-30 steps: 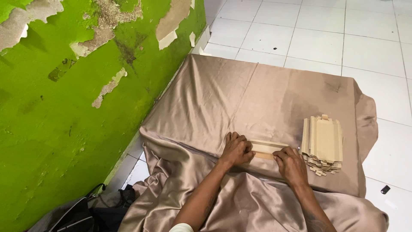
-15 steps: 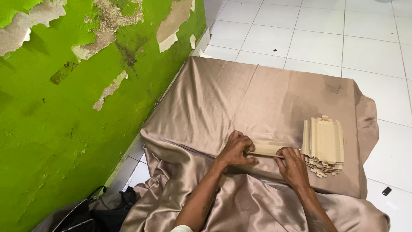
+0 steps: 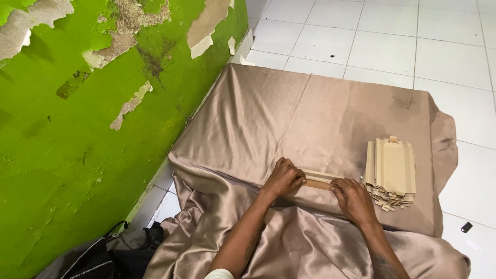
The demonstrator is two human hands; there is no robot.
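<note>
Pressing a cardboard strip (image 3: 317, 180) flat on the satin cloth (image 3: 289, 113), just left of the cardboard stack (image 3: 391, 170), the left hand (image 3: 283, 178) and right hand (image 3: 354, 199) pinch its ends with curled fingers.

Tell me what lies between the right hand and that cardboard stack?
Only bare cloth, seen from the head camera: a narrow strip separates the right hand from the stack.

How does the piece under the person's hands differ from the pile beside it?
The flat tan piece is single, while the stack of tan pieces is many layers deep. The piece lies crosswise under the left hand and right hand; the stack lies lengthwise, untouched. Both are tan and rest on the satin cloth.
</note>
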